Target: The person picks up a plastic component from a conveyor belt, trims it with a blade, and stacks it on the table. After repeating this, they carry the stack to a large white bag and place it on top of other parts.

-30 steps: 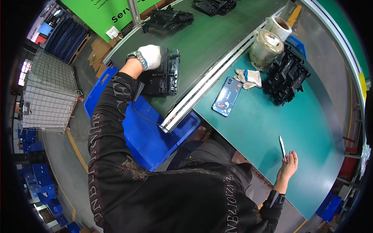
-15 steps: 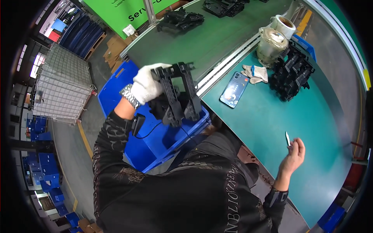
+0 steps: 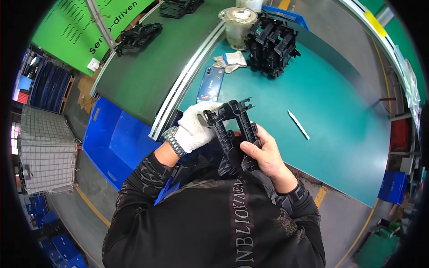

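Between my two hands is a black plastic frame with an open middle, held tilted in front of my body at the table's near edge. My left hand, in a white knit glove, is closed on its left side. The bare right hand grips the right side, thumb on top and fingers partly hidden behind the part. To the right of that hand, a slim white pen-like tool lies on the green table. A dark blue phone rests beyond my left hand.
Stacked black plastic parts stand at the table's far side, beside a plastic-wrapped roll and a pair of work gloves. A conveyor belt carries more black parts. A blue bin sits at the left.
The black frame has moved from above the blue bin to in front of me. My right hand has let go of the white tool and taken hold of the frame. The view has turned right.
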The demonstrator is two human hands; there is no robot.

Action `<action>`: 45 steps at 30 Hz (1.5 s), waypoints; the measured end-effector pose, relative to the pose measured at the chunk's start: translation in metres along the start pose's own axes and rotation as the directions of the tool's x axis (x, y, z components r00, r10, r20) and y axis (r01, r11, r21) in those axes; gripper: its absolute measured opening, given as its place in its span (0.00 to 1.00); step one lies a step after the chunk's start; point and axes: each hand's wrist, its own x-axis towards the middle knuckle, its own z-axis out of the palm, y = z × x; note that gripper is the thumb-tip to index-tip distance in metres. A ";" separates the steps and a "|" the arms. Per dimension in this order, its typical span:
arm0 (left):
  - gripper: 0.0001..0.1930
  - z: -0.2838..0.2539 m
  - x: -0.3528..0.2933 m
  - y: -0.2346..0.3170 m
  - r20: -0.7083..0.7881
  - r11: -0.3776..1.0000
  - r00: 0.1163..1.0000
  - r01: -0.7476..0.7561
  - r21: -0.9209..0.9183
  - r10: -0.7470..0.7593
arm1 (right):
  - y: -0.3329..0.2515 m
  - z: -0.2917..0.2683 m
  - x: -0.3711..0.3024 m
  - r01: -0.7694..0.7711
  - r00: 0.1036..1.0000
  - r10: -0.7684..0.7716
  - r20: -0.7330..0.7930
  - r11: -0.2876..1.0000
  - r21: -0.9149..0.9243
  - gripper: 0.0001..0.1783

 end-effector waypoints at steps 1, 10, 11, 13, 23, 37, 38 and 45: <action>0.12 0.001 0.003 -0.002 0.008 1.000 1.000 0.007 -0.002 -0.007 | -0.001 -0.001 -0.004 0.000 1.000 0.000 -0.011 1.000 -0.001 0.34; 0.11 -0.009 0.022 -0.016 0.133 0.941 0.989 -0.105 0.321 0.065 | 0.012 0.004 -0.010 -0.005 1.000 0.005 -0.021 1.000 -0.016 0.34; 0.12 -0.012 0.022 -0.016 0.232 0.797 0.960 -0.263 0.543 0.159 | 0.013 0.005 -0.011 -0.007 1.000 0.006 -0.019 1.000 -0.028 0.34; 0.13 -0.017 0.021 -0.018 0.349 0.587 0.912 -0.407 0.700 0.215 | 0.017 0.003 -0.010 -0.015 1.000 0.014 -0.024 0.999 -0.043 0.34; 0.16 -0.020 0.015 -0.021 0.349 0.568 0.920 -0.386 0.727 0.178 | 0.018 -0.017 0.029 0.057 0.957 -0.041 -0.287 0.997 0.049 0.25; 0.11 -0.019 0.024 -0.039 0.256 0.754 0.966 -0.193 0.628 0.034 | 0.008 -0.025 0.030 0.029 0.935 0.051 -0.352 0.975 0.220 0.12; 0.12 -0.020 0.025 -0.042 0.249 0.755 0.968 -0.193 0.627 0.040 | 0.009 -0.026 0.030 0.029 0.933 0.054 -0.356 0.974 0.223 0.11; 0.13 -0.014 0.025 -0.047 0.223 0.755 0.974 -0.171 0.633 0.033 | 0.016 -0.032 0.029 0.032 0.918 0.064 -0.392 0.972 0.232 0.10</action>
